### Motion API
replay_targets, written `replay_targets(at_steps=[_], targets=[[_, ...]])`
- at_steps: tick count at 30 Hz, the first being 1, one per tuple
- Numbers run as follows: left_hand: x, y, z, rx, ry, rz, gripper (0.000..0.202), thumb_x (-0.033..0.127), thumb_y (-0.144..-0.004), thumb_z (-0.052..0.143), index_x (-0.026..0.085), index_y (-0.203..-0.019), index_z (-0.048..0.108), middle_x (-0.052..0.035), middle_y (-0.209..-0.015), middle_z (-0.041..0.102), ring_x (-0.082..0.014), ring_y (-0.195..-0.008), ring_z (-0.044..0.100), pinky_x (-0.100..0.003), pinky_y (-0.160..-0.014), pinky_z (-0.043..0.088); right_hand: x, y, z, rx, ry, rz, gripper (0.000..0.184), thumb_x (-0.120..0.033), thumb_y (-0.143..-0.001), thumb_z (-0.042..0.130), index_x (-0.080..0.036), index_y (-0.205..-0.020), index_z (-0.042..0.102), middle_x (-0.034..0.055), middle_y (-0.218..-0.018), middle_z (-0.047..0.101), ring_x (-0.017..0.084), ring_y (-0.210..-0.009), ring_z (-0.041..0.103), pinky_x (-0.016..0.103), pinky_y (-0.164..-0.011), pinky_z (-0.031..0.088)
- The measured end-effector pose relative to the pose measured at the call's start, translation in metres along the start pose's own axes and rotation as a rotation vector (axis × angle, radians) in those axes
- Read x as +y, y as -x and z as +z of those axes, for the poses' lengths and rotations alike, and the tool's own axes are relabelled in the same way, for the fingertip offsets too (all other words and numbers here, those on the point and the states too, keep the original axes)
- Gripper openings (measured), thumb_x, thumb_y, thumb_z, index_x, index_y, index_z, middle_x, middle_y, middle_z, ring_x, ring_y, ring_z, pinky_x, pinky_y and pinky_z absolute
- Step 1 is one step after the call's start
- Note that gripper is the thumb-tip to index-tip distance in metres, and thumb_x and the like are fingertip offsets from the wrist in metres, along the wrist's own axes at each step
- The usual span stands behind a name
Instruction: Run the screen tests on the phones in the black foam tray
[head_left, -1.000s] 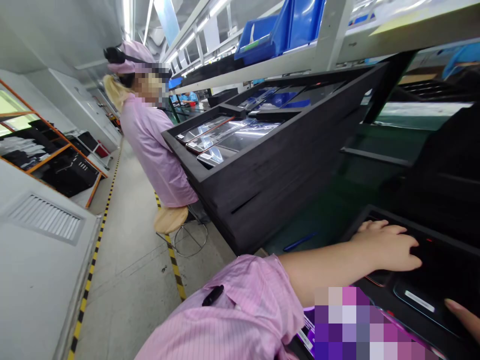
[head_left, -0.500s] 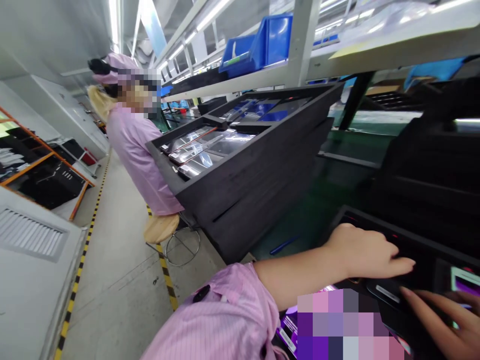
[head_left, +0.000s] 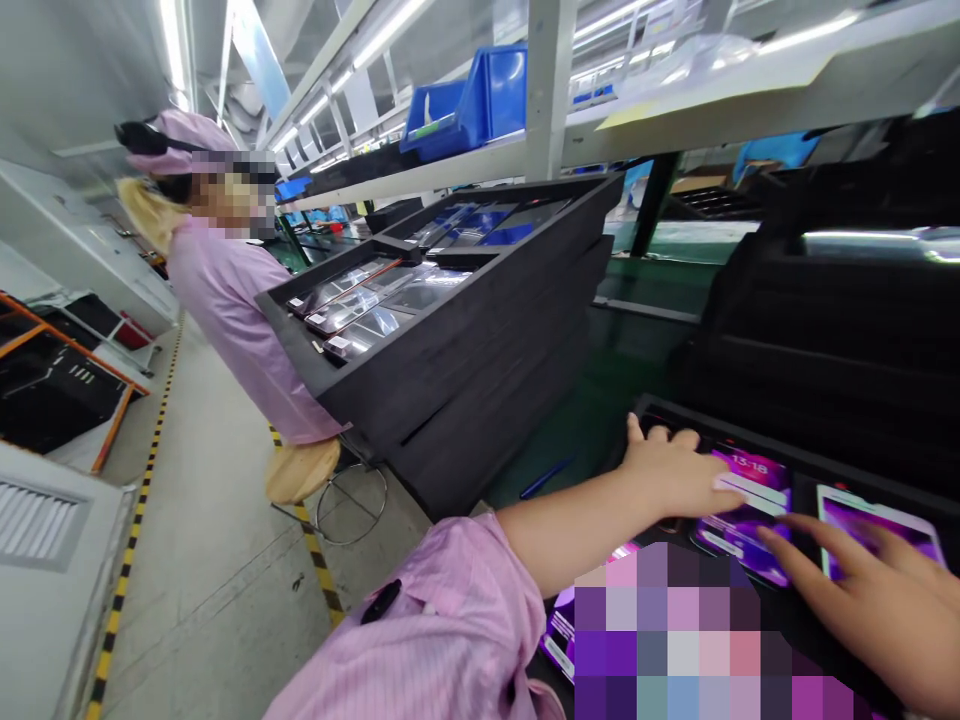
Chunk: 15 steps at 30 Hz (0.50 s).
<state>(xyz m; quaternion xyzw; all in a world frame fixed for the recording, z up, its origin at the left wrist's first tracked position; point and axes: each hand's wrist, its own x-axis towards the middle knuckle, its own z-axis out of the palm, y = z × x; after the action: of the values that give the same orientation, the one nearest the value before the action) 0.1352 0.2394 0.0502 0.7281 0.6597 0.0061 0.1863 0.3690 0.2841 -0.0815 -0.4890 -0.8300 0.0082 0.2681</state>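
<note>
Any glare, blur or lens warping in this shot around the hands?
Head view: wide-angle warping tilts the shelf and tray stack; ceiling lights blow out top left; the lit phone glows under the left hand, near the right hand; a pixelated block masks the bottom centre.

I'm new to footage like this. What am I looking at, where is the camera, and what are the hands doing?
There is no machine: a person works with bare hands, and the single camera sits on their head, looking forward and down. The left hand lies flat on a lit phone in a black tray; the right hand reaches with spread fingers toward it, beside a second lit phone. Neither hand holds anything. To the left stands a stack of black trays with shiny parts on top, and a co-worker in a pink coat sits on a wooden stool.
</note>
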Motion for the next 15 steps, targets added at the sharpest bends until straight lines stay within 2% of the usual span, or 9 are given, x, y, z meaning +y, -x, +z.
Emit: replay_targets(at_steps=[2, 4, 5, 6, 8, 11, 13, 14, 15], targets=[[-0.005, -0.006, 0.003, 0.213, 0.004, -0.047, 0.069, 0.068, -0.095, 0.05, 0.027, -0.15, 0.055, -0.0175, -0.163, 0.036, -0.0467, -0.153, 0.025, -0.073, -0.123, 0.018, -0.014, -0.004, -0.012, 0.06, -0.067, 0.086, 0.072, -0.08, -0.078, 0.045, -0.063, -0.147, 0.041, 0.0266, -0.131, 0.054, 0.057, -0.119, 0.057, 0.076, -0.079, 0.042], [-0.006, -0.008, 0.005, 0.449, 0.01, -0.079, 0.065, 0.061, -0.099, 0.051, 0.026, -0.153, 0.05, -0.0138, -0.167, 0.031, -0.0394, -0.157, 0.018, -0.069, -0.126, 0.019, -0.032, -0.007, -0.029, 0.088, -0.119, 0.179, 0.08, -0.081, -0.083, 0.038, -0.049, -0.156, 0.04, 0.0243, -0.156, 0.036, 0.059, -0.142, 0.034, 0.085, -0.098, 0.03], [-0.005, -0.009, 0.004, 0.511, 0.02, -0.087, 0.06, 0.054, -0.102, 0.048, 0.027, -0.155, 0.047, -0.0111, -0.168, 0.029, -0.0367, -0.158, 0.015, -0.069, -0.127, 0.014, -0.042, -0.01, -0.038, 0.077, -0.144, 0.22, 0.079, -0.077, -0.088, 0.036, -0.04, -0.157, 0.043, 0.0238, -0.161, 0.029, 0.057, -0.147, 0.028, 0.084, -0.104, 0.026], [-0.004, -0.01, 0.002, 0.548, 0.036, -0.104, 0.053, 0.045, -0.104, 0.047, 0.026, -0.154, 0.048, -0.0111, -0.167, 0.029, -0.0368, -0.158, 0.014, -0.071, -0.126, 0.01, -0.05, -0.015, -0.046, 0.039, -0.15, 0.248, 0.077, -0.072, -0.092, 0.038, -0.029, -0.155, 0.048, 0.0256, -0.162, 0.028, 0.055, -0.149, 0.026, 0.082, -0.109, 0.023], [0.001, -0.014, -0.006, 0.594, 0.08, -0.132, 0.05, 0.034, -0.104, 0.046, 0.021, -0.152, 0.049, -0.0137, -0.165, 0.03, -0.0375, -0.157, 0.015, -0.072, -0.125, 0.006, -0.062, -0.026, -0.058, 0.043, -0.11, 0.295, 0.072, -0.059, -0.095, 0.043, -0.013, -0.148, 0.054, 0.0327, -0.158, 0.033, 0.053, -0.147, 0.031, 0.08, -0.113, 0.022], [0.011, -0.007, -0.019, 0.657, 0.134, -0.146, 0.043, 0.025, -0.104, 0.046, 0.022, -0.146, 0.055, -0.0104, -0.162, 0.036, -0.0315, -0.155, 0.022, -0.062, -0.129, 0.01, -0.071, -0.031, -0.08, 0.096, -0.107, 0.264, 0.061, -0.045, -0.098, 0.044, -0.007, -0.144, 0.054, 0.0321, -0.156, 0.037, 0.049, -0.146, 0.035, 0.082, -0.114, 0.014], [0.016, 0.02, -0.026, 0.672, 0.166, -0.057, 0.041, 0.024, -0.107, 0.039, 0.016, -0.143, 0.056, -0.011, -0.159, 0.041, -0.0265, -0.152, 0.028, -0.05, -0.131, 0.017, -0.082, -0.015, -0.103, 0.136, -0.145, 0.167, 0.057, -0.044, -0.101, 0.04, -0.005, -0.14, 0.056, 0.0313, -0.151, 0.044, 0.046, -0.143, 0.04, 0.078, -0.117, 0.017], [0.016, 0.041, -0.027, 0.655, 0.176, 0.019, 0.042, 0.027, -0.108, 0.035, 0.015, -0.142, 0.056, -0.0104, -0.157, 0.044, -0.0232, -0.15, 0.032, -0.042, -0.13, 0.023, -0.09, 0.0, -0.117, 0.128, -0.16, 0.114, 0.054, -0.044, -0.103, 0.038, -0.007, -0.137, 0.058, 0.0286, -0.147, 0.049, 0.041, -0.14, 0.045, 0.072, -0.119, 0.023], [0.014, 0.067, -0.025, 0.623, 0.178, 0.095, 0.042, 0.033, -0.109, 0.033, 0.018, -0.14, 0.058, -0.0061, -0.155, 0.048, -0.0199, -0.147, 0.037, -0.036, -0.128, 0.027, -0.099, 0.02, -0.132, 0.09, -0.18, 0.042, 0.05, -0.044, -0.104, 0.037, -0.011, -0.132, 0.061, 0.0241, -0.139, 0.057, 0.035, -0.135, 0.051, 0.062, -0.12, 0.032]])
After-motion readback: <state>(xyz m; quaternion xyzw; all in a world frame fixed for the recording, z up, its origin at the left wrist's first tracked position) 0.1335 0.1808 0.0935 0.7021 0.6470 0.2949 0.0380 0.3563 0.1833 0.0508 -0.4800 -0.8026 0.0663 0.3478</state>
